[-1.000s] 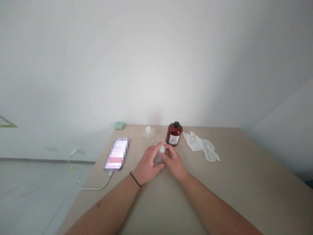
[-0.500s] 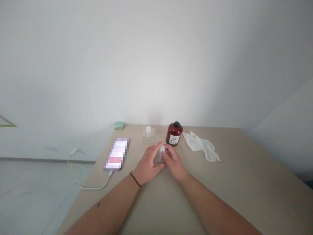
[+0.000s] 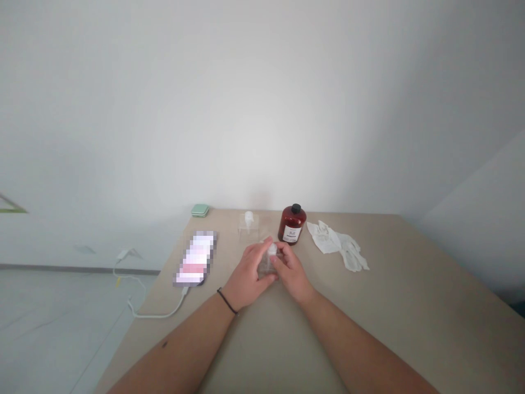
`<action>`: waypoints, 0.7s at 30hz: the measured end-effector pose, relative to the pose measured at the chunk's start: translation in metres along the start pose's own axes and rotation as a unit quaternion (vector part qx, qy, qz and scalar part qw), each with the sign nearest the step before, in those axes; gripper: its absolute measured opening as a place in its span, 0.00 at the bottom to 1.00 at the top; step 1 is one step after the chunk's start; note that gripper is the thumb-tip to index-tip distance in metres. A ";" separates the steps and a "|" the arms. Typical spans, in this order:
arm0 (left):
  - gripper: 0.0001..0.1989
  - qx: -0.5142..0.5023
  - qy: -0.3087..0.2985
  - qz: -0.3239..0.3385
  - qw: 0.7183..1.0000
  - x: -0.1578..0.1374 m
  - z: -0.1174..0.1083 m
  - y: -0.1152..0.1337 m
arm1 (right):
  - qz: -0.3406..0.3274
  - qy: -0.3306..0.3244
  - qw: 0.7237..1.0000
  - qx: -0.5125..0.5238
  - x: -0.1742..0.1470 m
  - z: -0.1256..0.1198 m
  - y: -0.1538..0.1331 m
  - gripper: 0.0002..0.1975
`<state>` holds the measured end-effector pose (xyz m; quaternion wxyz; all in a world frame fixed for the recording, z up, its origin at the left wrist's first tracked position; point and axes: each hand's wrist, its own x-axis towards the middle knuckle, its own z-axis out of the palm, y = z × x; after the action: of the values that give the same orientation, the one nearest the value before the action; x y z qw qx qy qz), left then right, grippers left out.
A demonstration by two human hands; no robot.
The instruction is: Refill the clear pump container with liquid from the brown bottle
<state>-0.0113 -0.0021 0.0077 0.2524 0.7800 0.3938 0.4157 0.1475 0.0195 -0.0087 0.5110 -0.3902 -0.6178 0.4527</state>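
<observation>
We had the fingers of our left hand [image 3: 246, 276] curled around the clear bottle [image 3: 266, 267], just before the dark-red bottle [image 3: 292, 223], and those of our right hand [image 3: 294, 276] closed on the white cap [image 3: 272, 249], already on top, though whether fully tightened we couldn't tell.

The left hand [image 3: 244, 274] and the right hand [image 3: 292, 273] were bare. The left forearm [image 3: 186, 345] and right forearm [image 3: 353, 336] were likewise uncovered. A thin, black, cord-like band [image 3: 227, 302] encircled the left wrist [image 3: 234, 298]; one small, oblong mark [image 3: 164, 345] was located on the left forearm.
</observation>
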 end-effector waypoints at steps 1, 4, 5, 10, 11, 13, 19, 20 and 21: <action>0.40 0.000 0.000 0.000 1.000 0.000 0.000 0.000 | 0.005 -0.003 1.000 0.003 0.000 0.000 0.000 0.18; 0.40 0.002 0.004 0.002 1.000 -0.001 0.000 0.000 | -0.011 0.001 1.000 -0.009 0.000 0.000 -0.002 0.16; 0.41 0.002 0.004 0.001 1.000 -0.001 0.000 0.000 | -0.019 0.003 1.000 -0.015 0.000 0.000 -0.002 0.16; 0.40 0.003 0.002 -0.004 1.000 -0.001 0.001 -0.001 | 0.002 -0.006 1.000 0.001 -0.001 0.000 0.000 0.16; 0.40 0.003 0.001 -0.003 1.000 -0.001 0.001 -0.001 | 0.008 -0.008 1.000 0.006 -0.001 0.000 0.001 0.17; 0.39 0.003 0.002 -0.002 1.000 0.000 0.001 0.000 | 0.004 -0.007 1.000 0.004 -0.001 0.000 0.002 0.17; 0.39 0.002 0.002 -0.005 1.000 0.000 0.000 0.001 | -0.012 0.004 1.000 -0.015 0.000 -0.001 0.001 0.17; 0.39 0.002 0.000 -0.006 1.000 0.000 0.000 0.001 | -0.005 0.004 1.000 -0.014 0.000 -0.001 0.001 0.17; 0.39 0.001 -0.002 -0.006 1.000 0.000 0.000 0.001 | 0.000 0.003 1.000 -0.014 0.000 -0.001 0.001 0.17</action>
<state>-0.0110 -0.0029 0.0087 0.2544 0.7789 0.3983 0.4123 0.1483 0.0196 -0.0099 0.5075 -0.3980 -0.6227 0.4430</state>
